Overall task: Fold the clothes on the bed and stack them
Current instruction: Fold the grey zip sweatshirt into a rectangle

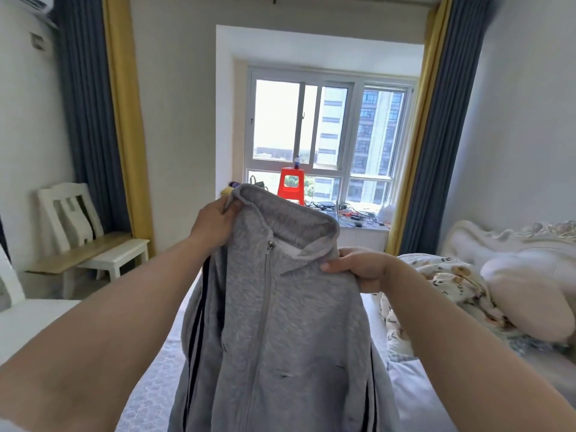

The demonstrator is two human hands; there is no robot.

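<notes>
Arms outstretched, left hand (pixel 215 224) and right hand (pixel 358 269) gripping raised grey jacket (pixel 280 322) shoulders.

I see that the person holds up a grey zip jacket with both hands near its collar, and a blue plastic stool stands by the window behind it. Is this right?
Not quite. The stool by the window is red, not blue, as the head view shows. The rest holds: the left hand and the right hand both grip the grey zip jacket near its collar, holding it up.
</notes>
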